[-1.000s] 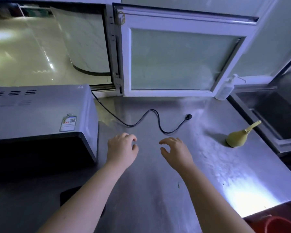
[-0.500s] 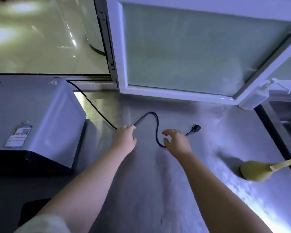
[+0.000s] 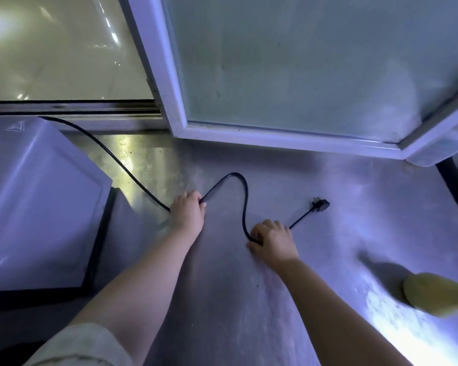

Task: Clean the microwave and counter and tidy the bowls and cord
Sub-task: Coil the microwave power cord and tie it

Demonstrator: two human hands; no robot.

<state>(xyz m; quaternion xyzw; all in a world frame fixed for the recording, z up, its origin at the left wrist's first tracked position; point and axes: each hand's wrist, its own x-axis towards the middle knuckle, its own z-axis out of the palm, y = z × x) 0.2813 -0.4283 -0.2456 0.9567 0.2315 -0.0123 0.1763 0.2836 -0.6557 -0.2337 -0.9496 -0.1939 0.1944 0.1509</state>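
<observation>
Head view looks down on a steel tabletop (image 3: 222, 299) that fills most of the scene, shiny and streaked with glare at the right. Behind it a white-framed window (image 3: 302, 70) with frosted glass swings open over the back edge. At the left sits the microwave (image 3: 37, 202), a grey box with a dark front edge. A yellow bottle (image 3: 434, 294) lies on its side at the right edge, blurred.

Both forearms reach forward across the tabletop. The left hand (image 3: 188, 212) is closed around the black cord (image 3: 245, 196) where it comes off the back of the microwave. From that hand the cord rises in a loop on the tabletop, curves down and passes under the right hand (image 3: 273, 239), whose fingers are curled over it, pressing or pinching it against the surface. Beyond the right hand a short length runs to the plug (image 3: 321, 206), which lies loose on the tabletop, well apart from the bottle.
</observation>
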